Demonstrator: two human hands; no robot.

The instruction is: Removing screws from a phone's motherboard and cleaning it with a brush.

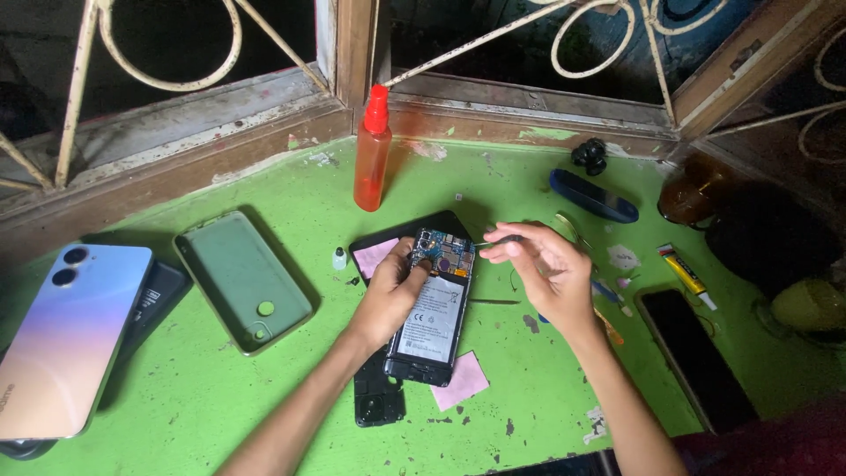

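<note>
Opened phone [432, 308] on green table [203, 397] by barred window [167, 53], left hand [392, 295] grip grasping it, right hand [542, 269] grip pinching prob. tweezers [495, 240].

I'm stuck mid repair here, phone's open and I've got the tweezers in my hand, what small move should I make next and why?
Probably lower the tweezers the last bit onto the exposed circuit board. Your right hand holds their tip just beside the board's upper edge, while your left hand already steadies the opened phone on the green table.
</note>
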